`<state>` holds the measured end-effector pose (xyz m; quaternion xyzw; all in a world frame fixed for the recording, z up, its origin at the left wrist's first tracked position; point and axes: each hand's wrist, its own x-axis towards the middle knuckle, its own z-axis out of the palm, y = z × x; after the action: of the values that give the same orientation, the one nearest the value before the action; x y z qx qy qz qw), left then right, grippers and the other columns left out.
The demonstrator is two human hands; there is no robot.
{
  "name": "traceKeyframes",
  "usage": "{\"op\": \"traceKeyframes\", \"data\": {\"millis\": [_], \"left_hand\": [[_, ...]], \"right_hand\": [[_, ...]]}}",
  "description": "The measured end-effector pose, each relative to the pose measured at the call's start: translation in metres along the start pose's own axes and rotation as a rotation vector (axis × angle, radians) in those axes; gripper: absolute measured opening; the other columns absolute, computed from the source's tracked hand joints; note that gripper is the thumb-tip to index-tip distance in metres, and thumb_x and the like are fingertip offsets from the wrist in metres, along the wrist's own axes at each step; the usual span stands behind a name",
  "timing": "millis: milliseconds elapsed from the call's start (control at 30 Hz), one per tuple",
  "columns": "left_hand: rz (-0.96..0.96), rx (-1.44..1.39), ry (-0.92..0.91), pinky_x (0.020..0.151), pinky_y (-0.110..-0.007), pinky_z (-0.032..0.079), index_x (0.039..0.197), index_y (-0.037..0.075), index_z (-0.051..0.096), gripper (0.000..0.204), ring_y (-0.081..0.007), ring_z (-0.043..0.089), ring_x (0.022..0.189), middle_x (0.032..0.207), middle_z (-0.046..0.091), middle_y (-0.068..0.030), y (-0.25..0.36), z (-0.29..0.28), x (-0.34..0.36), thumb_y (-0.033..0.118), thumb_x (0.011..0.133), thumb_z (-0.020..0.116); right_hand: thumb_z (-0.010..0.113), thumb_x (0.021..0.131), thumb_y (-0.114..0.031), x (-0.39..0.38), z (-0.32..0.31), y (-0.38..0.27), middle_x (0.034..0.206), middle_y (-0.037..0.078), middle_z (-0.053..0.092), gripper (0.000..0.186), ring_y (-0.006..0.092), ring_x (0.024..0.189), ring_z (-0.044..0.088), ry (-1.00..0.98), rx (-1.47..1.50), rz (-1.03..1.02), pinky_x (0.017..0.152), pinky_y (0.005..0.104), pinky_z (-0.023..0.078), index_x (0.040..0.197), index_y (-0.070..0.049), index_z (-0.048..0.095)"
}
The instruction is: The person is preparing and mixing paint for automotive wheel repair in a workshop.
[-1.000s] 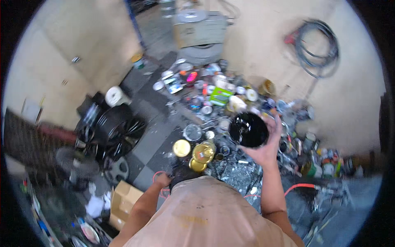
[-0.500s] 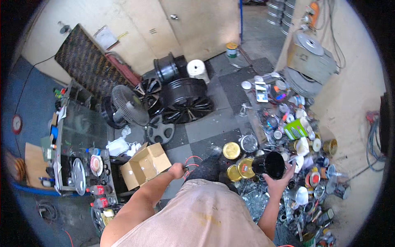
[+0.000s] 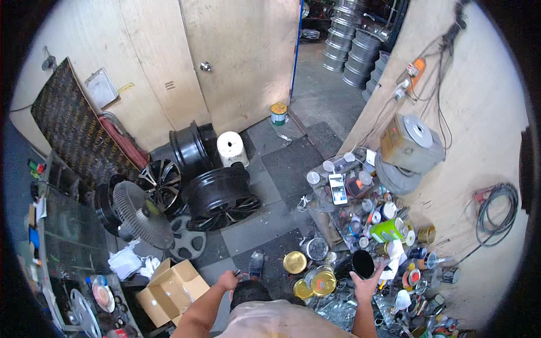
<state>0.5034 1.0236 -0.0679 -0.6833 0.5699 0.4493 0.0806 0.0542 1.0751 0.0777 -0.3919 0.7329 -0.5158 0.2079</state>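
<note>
A round black open-topped container (image 3: 363, 263) is gripped from below by the right hand (image 3: 366, 285), above gold-lidded tins (image 3: 315, 280) on the floor. The left hand (image 3: 228, 280) is closed; whether anything is held cannot be told.

Left hand (image 3: 228, 280) grip too small to tell.

Workshop interior: plywood walls (image 3: 169, 50) with a closed door (image 3: 242, 56), grey concrete floor (image 3: 282, 169), black alloy rims (image 3: 217, 194), a fan (image 3: 143, 217), coiled cable (image 3: 499, 211).

Three black wheels (image 3: 217, 194) (dark), one fan (image 3: 142, 215).
</note>
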Motion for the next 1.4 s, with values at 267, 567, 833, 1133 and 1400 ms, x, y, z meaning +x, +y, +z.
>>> {"op": "traceKeyframes", "data": {"millis": [267,567,833,1133,1400], "left_hand": [[-0.072,0.025,-0.110,0.081,-0.044,0.048,0.101,0.006,0.066,0.039,-0.0368,0.061,0.094,0.099,0.065,-0.0205,-0.057,-0.050,0.077,0.040,0.085,0.057],[0.853,-0.184,-0.316,0.073,-0.038,0.051,0.097,0.003,0.065,0.030,-0.0327,0.064,0.084,0.091,0.066,-0.0168,0.114,-0.071,0.077,0.030,0.085,0.064],[0.962,0.067,-0.335,0.090,-0.039,0.048,0.134,0.008,0.042,0.086,-0.0300,0.056,0.110,0.131,0.050,-0.0140,0.211,-0.101,0.039,0.049,0.065,0.076],[0.960,0.163,-0.254,0.089,-0.038,0.048,0.125,0.003,0.049,0.085,-0.0298,0.058,0.108,0.120,0.057,-0.0162,0.212,-0.089,0.024,0.047,0.059,0.080],[1.157,0.152,-0.550,0.094,-0.038,0.044,0.122,-0.002,0.050,0.085,-0.0327,0.057,0.107,0.117,0.058,-0.0199,0.209,-0.089,0.009,0.040,0.056,0.084]], "right_hand": [[0.074,0.061,0.005,0.002,0.072,-0.021,0.120,0.013,0.043,0.098,0.0234,0.108,0.048,0.154,-0.009,0.196,0.094,0.0346,0.041,0.141,-0.005,0.019],[0.079,0.056,0.001,-0.034,0.140,-0.046,0.122,0.012,0.041,0.103,0.0235,0.108,0.049,0.127,-0.023,0.281,0.094,0.0337,0.041,0.140,-0.005,0.019],[0.085,0.052,-0.004,-0.057,0.183,-0.065,0.119,0.015,0.044,0.108,0.0267,0.110,0.049,0.187,-0.054,0.382,0.098,0.0363,0.039,0.139,-0.004,0.021],[0.089,0.052,-0.021,-0.091,0.185,-0.052,0.128,0.020,0.044,0.113,0.0282,0.116,0.048,0.234,-0.006,0.426,0.100,0.0372,0.037,0.139,0.002,0.021],[0.086,0.059,-0.010,-0.140,0.138,-0.059,0.128,0.012,0.050,0.093,0.0199,0.117,0.049,-0.128,0.572,0.386,0.103,0.0356,0.035,0.135,0.001,0.034]]}}
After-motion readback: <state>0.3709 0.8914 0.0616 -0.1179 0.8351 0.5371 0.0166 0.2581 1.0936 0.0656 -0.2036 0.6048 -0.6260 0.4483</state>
